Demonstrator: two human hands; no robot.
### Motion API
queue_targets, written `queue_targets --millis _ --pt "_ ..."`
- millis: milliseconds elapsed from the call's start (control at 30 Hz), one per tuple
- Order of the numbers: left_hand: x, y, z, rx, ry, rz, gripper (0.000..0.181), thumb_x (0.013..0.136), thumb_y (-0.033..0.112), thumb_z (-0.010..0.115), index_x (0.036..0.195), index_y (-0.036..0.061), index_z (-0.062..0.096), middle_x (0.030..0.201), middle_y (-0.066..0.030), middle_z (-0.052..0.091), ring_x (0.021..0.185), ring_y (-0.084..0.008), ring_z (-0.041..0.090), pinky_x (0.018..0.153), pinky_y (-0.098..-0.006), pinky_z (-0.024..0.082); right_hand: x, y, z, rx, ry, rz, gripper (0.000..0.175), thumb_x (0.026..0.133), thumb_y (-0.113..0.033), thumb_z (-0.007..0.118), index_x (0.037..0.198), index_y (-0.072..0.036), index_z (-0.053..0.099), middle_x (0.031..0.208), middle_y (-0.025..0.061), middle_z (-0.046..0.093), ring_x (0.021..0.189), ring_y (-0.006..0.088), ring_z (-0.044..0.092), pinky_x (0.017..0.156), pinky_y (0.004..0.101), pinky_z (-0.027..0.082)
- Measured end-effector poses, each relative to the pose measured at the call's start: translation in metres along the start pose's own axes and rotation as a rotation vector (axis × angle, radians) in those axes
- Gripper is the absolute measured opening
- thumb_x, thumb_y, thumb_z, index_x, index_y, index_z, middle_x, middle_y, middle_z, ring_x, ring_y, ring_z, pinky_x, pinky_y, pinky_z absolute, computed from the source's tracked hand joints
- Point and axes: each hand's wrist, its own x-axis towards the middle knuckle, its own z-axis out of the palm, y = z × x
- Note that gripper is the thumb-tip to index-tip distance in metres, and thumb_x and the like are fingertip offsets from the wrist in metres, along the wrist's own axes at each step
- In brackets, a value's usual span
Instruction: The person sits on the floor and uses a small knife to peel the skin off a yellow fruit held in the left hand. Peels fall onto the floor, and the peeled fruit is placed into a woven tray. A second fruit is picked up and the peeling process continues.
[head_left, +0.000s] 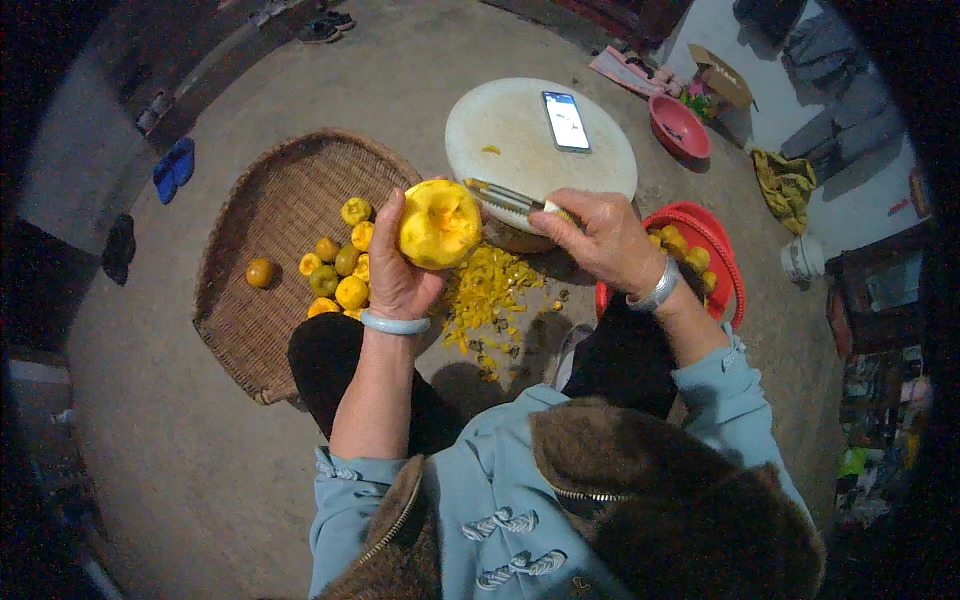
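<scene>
My left hand (401, 277) holds up a peeled yellow fruit (439, 225), perhaps a persimmon, with its hollowed end facing the camera. In my right hand (600, 236) is a metal peeler (510, 198), its tip just right of the fruit; whether they touch I cannot tell. Below them a heap of yellow peelings (491, 289) lies on the floor. To the left, a round woven wicker tray (292, 172) bears several fruits (352, 292), some peeled and some with skin on. At the right, a red plastic basket (720, 259) with more fruits is partly hidden by my right arm.
A round pale-topped stool (495, 112) stands ahead, bearing a lit phone (567, 121) and a scrap of peel (490, 149). Farther right are a pink basin (679, 127), a cardboard box (721, 75) and a yellowish cloth (784, 187). Blue slippers (174, 169) lie at the far left.
</scene>
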Motion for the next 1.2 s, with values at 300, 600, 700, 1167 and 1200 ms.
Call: queue_targets --millis 300,600,700,1167,1200 --pt "0.002 0.002 -0.008 -0.077 0.035 -0.062 0.053 0.096 0.040 0.054 0.124 -0.0046 0.056 0.117 -0.0177 0.065 0.107 -0.0313 0.064 0.097 -0.0458 0.051 0.011 0.006 -0.002 -0.310 0.000 -0.232 0.030 0.093 -0.033 0.059 0.080 -0.006 0.056 0.071 0.0139 0.061 0.067 0.0348 0.063 0.056 0.0448 0.049" --pt "0.005 0.004 -0.012 -0.006 0.024 -0.187 0.051 0.095 0.039 0.054 0.119 -0.0066 0.058 0.111 -0.0169 0.067 0.101 -0.0286 0.066 0.091 -0.0427 0.054 0.020 0.018 -0.012 -0.275 -0.104 -0.345 0.030 0.093 -0.032 0.060 0.078 -0.007 0.054 0.066 0.0126 0.058 0.063 0.0342 0.061 0.055 0.0441 0.048" --pt "0.006 0.005 -0.012 0.136 0.083 -0.247 0.050 0.094 0.037 0.055 0.118 -0.0073 0.058 0.109 -0.0172 0.067 0.098 -0.0280 0.067 0.088 -0.0412 0.056 0.026 0.023 -0.026 -0.280 -0.205 -0.414 0.030 0.092 -0.032 0.061 0.077 -0.007 0.054 0.066 0.0127 0.057 0.062 0.0350 0.061 0.054 0.0446 0.047" --pt "0.009 0.002 -0.015 0.263 0.127 -0.262 0.047 0.091 0.034 0.060 0.115 -0.0065 0.060 0.106 -0.0159 0.067 0.095 -0.0259 0.068 0.083 -0.0392 0.058 0.025 0.025 -0.017 -0.241 -0.355 -0.363 0.027 0.093 -0.030 0.063 0.083 -0.006 0.056 0.065 0.0134 0.056 0.062 0.0351 0.059 0.055 0.0420 0.046" --pt "0.009 0.001 -0.015 0.265 0.155 -0.223 0.046 0.091 0.034 0.060 0.115 -0.0062 0.060 0.106 -0.0156 0.067 0.095 -0.0258 0.068 0.083 -0.0393 0.058 0.021 0.024 -0.012 -0.211 -0.352 -0.315 0.028 0.093 -0.030 0.062 0.082 -0.005 0.056 0.065 0.0140 0.056 0.062 0.0355 0.060 0.055 0.0422 0.045"
